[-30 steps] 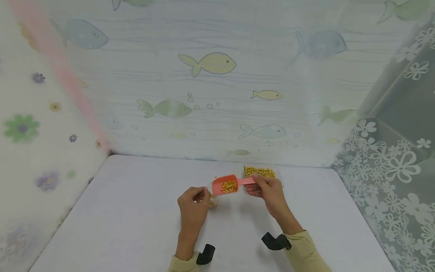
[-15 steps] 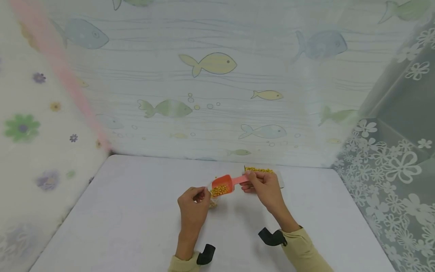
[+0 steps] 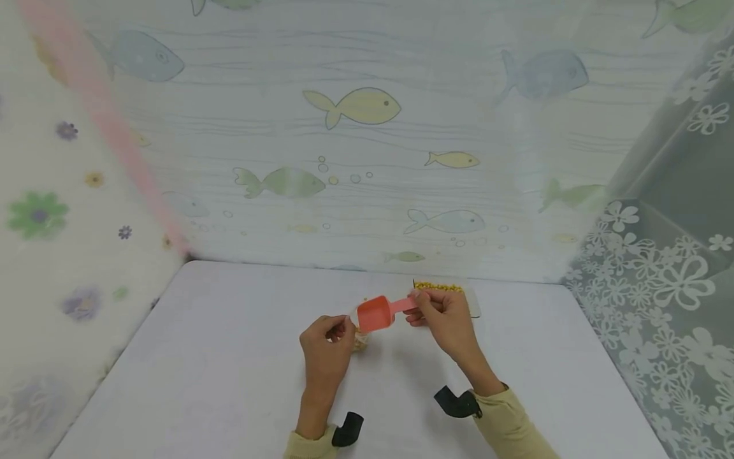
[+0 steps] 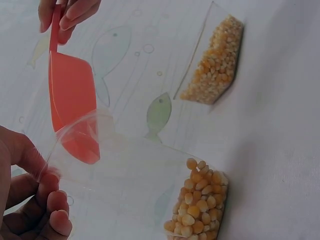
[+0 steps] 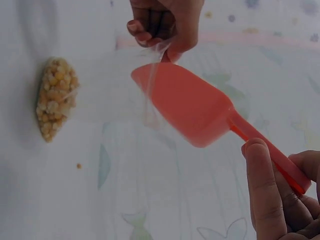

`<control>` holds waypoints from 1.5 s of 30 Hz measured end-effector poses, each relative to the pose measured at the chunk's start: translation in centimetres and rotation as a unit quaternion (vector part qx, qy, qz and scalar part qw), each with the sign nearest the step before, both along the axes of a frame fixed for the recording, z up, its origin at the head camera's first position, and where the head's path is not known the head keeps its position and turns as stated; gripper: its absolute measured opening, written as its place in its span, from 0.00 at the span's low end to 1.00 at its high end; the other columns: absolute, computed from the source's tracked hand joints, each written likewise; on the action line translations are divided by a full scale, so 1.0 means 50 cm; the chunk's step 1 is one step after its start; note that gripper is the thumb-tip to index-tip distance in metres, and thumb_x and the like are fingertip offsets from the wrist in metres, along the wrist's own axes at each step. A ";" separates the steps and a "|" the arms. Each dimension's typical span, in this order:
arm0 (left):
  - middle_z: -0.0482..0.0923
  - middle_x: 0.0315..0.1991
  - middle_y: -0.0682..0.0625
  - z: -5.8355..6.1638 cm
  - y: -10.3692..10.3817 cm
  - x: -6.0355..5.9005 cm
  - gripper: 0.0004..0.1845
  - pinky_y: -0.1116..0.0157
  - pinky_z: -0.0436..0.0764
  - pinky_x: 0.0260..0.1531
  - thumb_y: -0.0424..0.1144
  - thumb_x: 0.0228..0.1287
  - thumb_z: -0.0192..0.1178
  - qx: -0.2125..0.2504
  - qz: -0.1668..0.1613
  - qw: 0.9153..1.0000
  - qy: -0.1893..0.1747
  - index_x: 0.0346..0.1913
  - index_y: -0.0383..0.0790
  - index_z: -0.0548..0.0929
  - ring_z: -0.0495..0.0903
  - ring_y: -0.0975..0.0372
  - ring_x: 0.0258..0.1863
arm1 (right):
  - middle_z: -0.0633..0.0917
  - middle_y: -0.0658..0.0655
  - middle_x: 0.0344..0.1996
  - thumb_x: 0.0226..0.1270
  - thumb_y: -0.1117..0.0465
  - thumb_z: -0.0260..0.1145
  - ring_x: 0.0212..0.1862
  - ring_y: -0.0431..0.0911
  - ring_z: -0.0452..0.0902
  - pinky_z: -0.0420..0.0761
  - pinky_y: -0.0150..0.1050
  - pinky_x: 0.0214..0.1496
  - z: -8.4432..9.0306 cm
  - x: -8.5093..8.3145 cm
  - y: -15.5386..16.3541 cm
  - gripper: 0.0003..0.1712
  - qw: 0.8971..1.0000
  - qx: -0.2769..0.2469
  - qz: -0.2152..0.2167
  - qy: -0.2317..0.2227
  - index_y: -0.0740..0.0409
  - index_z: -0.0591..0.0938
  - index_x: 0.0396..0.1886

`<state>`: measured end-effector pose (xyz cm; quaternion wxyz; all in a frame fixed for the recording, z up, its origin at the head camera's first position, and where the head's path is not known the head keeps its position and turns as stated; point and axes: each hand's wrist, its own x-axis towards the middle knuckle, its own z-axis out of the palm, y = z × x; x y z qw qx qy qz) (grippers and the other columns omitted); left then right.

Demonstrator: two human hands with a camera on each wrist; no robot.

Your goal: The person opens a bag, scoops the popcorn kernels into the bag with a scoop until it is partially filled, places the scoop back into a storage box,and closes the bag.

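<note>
Over the table [image 3: 229, 370], I see the left hand [image 3: 328, 344] pinch the bag [image 4: 135, 175] by its rim, likely spreading it for the scoop [image 5: 182, 105] the right hand [image 3: 446, 317] grips.

On the surface [image 3: 229, 370], the bag [image 4: 125, 175] is left of the container [image 3: 472, 302] and before it. The scoop [image 3: 374, 313] is between the left hand [image 3: 328, 347] and the right hand [image 3: 450, 322], its tip inside the bag.

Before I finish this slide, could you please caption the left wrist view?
Left hand pinches a clear bag of corn; right hand holds a red scoop at the bag's mouth.
</note>
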<state>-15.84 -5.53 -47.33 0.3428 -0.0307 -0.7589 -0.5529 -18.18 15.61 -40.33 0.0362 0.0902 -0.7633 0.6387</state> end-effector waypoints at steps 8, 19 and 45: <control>0.81 0.22 0.49 -0.001 0.000 -0.001 0.06 0.69 0.77 0.22 0.20 0.54 0.67 0.000 -0.001 1.000 0.006 0.30 0.32 0.90 0.76 0.63 0.22 | 0.89 0.69 0.34 0.77 0.63 0.61 0.30 0.46 0.88 0.88 0.38 0.36 -0.016 0.002 0.009 0.15 1.000 -0.007 -0.014 -0.007 0.74 0.85 0.49; 0.81 0.22 0.49 0.001 0.001 -0.002 0.06 0.71 0.76 0.22 0.20 0.54 0.67 0.001 0.002 1.000 0.002 0.30 0.32 0.90 0.76 0.63 0.21 | 0.90 0.65 0.33 0.78 0.60 0.61 0.31 0.43 0.89 0.88 0.38 0.39 -0.084 0.003 0.033 0.20 0.993 -0.067 -0.079 -0.062 0.77 0.83 0.50; 0.81 0.21 0.49 0.002 0.004 0.002 0.06 0.70 0.77 0.22 0.20 0.54 0.66 0.002 -0.003 1.000 0.001 0.30 0.31 0.90 0.76 0.64 0.21 | 0.89 0.46 0.28 0.78 0.54 0.60 0.31 0.36 0.88 0.86 0.31 0.40 -0.126 -0.005 0.207 0.26 0.955 -0.158 -0.239 -0.074 0.76 0.78 0.56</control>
